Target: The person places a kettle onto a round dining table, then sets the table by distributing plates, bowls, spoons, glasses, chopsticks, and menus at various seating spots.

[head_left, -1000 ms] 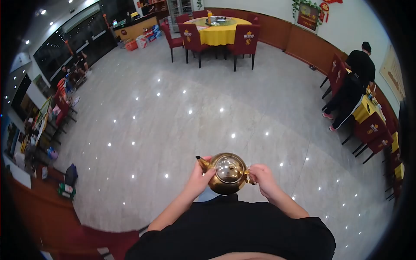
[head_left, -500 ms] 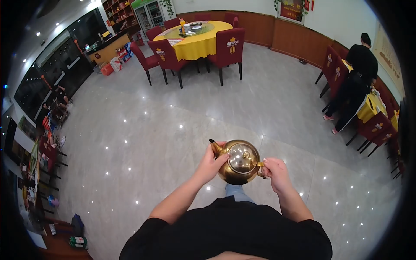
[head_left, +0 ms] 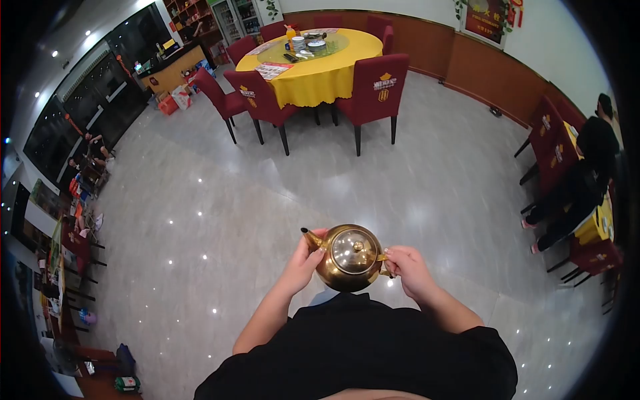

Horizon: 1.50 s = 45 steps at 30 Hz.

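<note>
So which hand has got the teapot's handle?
The right hand: its fingers are at the handle. The left hand is on the teapot's other side, thumb beside the spout.

Ceiling lights (head_left: 87,33) speckle the floor (head_left: 253,207); edges warp.

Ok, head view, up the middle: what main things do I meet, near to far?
Black fabric shirt, round gold metal teapot, round yellow-clothed table, brown wall panelling.
</note>
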Each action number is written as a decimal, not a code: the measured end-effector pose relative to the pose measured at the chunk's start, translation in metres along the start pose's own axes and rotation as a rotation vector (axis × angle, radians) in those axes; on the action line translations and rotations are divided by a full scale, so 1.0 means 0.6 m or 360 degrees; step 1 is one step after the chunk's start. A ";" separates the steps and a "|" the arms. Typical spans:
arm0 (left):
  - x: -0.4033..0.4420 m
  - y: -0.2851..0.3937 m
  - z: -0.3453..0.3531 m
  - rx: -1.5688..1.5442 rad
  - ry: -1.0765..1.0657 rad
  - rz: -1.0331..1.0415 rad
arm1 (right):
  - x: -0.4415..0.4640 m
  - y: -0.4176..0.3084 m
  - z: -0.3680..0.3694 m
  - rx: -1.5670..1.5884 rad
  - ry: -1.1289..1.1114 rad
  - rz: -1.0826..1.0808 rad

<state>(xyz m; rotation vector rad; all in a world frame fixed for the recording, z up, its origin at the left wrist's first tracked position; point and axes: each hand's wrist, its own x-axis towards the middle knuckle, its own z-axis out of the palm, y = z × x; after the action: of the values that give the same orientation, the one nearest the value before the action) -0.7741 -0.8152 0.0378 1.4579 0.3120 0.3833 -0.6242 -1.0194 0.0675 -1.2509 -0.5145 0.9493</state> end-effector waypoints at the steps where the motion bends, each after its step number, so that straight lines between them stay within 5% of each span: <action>1: 0.020 -0.006 -0.017 -0.0007 -0.0018 0.0027 | 0.030 -0.001 -0.003 -0.0029 -0.0020 -0.0006; 6: 0.132 -0.052 -0.111 0.0109 0.0048 0.0212 | 0.168 0.006 -0.012 -0.0012 -0.0010 0.0020; 17: 0.451 0.032 -0.227 0.0422 0.0103 0.0255 | 0.453 -0.067 -0.025 0.0029 0.0108 -0.0106; 31: 0.764 -0.003 -0.339 0.0415 0.0437 0.0361 | 0.826 -0.153 -0.086 -0.0105 -0.0142 -0.0053; 45: 1.111 -0.028 -0.440 0.0090 0.0326 0.0349 | 1.117 -0.195 -0.116 0.0092 0.0389 -0.0057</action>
<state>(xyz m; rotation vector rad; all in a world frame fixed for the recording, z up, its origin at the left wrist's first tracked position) -0.2869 -0.2894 0.0139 1.5158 0.3294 0.7086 -0.1723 -0.5067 0.0518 -1.2807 -0.3140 0.7630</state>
